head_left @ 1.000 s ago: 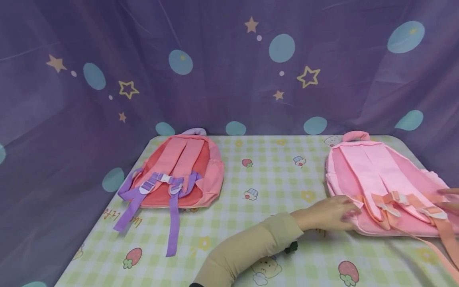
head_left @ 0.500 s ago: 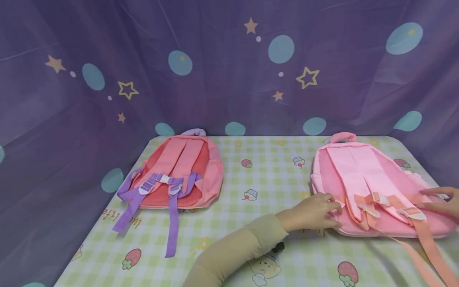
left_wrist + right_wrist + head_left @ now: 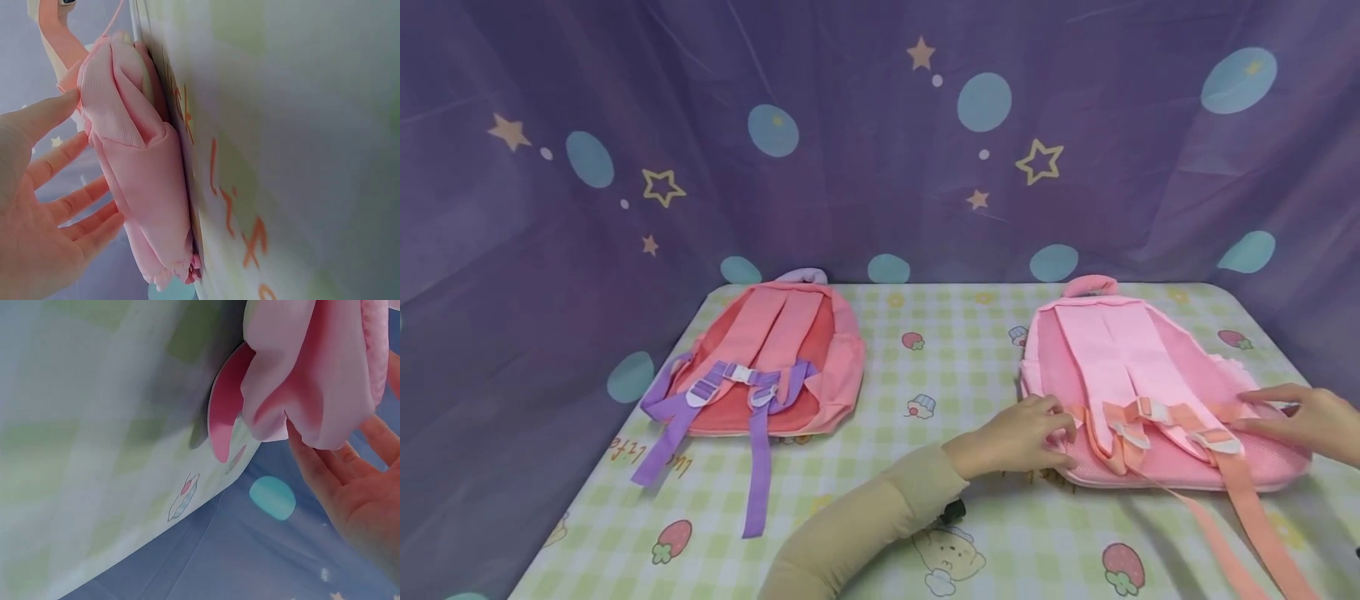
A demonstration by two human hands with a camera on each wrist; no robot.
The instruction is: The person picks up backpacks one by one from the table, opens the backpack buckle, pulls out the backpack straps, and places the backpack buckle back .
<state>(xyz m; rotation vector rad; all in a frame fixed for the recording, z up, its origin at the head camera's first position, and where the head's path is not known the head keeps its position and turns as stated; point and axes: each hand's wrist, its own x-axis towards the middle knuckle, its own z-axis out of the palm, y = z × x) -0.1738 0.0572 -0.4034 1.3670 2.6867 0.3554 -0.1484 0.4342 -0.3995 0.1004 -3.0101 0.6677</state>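
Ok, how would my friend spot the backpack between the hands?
Find the green-checked tablecloth and look toward its right side. There a pale pink backpack lies between the left hand and the right hand. Its orange straps differ from the other backpack, which has purple straps.

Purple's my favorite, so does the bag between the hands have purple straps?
No, that bag has pink and orange straps.

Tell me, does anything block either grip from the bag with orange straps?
Nothing visible does: the left grip touches the left side of the bag, and the right grip touches its right side.
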